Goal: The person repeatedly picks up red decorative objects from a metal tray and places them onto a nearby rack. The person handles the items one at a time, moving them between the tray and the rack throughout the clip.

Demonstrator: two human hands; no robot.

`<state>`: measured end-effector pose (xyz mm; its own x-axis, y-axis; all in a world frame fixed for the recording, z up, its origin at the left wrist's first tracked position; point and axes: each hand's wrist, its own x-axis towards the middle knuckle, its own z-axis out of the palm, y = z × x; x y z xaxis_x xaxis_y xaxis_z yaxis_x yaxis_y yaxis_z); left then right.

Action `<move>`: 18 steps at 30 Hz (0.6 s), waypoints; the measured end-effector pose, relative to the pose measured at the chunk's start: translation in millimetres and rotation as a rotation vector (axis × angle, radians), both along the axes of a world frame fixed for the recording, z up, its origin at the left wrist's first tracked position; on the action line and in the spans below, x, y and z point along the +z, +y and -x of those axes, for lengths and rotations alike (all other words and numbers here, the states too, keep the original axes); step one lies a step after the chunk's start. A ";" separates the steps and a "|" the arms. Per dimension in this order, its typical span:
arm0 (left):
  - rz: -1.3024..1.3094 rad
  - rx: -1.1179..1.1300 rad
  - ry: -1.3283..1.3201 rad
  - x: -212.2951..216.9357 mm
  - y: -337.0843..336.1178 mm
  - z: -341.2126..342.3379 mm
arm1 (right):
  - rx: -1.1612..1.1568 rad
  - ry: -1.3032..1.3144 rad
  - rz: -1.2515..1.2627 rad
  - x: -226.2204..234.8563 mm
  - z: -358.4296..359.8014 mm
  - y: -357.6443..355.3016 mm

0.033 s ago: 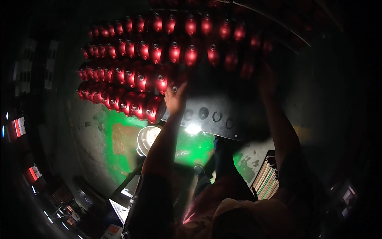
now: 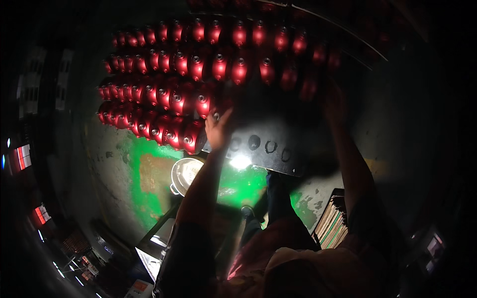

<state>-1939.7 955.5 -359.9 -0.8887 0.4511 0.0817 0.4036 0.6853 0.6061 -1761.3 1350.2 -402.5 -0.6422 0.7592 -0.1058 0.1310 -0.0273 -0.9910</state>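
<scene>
Rows of red cylinders (image 2: 202, 102) with rounded tops and metal necks stand upright across a dark metal tabletop (image 2: 258, 160). My left hand (image 2: 217, 133) is at the right end of the nearer rows. Its thumb and fingers curl round one dim red cylinder (image 2: 215, 113), whose metal neck shows between them. On the other side of the tabletop my right hand (image 2: 334, 102) reaches toward the right ends of the far rows. It lies in deep shadow, so its fingers, and anything in them, cannot be made out.
Dark ring marks (image 2: 271, 146) dot the tabletop near its front edge. Below it, a pale round bucket (image 2: 185, 176) stands on the green-stained floor. A box of upright flat sheets (image 2: 332, 223) is at my lower right. A metal rail (image 2: 343, 30) runs behind the rows.
</scene>
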 end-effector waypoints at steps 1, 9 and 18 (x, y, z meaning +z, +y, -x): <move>-0.120 -0.041 0.051 14.1 -15.9 -4.4 | -0.001 0.100 0.251 14.4 -17.4 -7.0; -1.326 0.626 -0.902 115.5 -224.7 -132.7 | -0.003 0.202 0.979 94.7 -115.0 -191.2; -2.588 0.387 -1.605 63.4 -393.3 -186.8 | 0.950 0.511 1.704 157.3 15.5 -530.6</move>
<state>-1753.0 562.2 -296.6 -0.7623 0.5549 -0.3332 -0.3329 -0.7776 -0.5334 -1776.8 819.6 -245.2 -0.8984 -0.4326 0.0759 0.4354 -0.8999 0.0245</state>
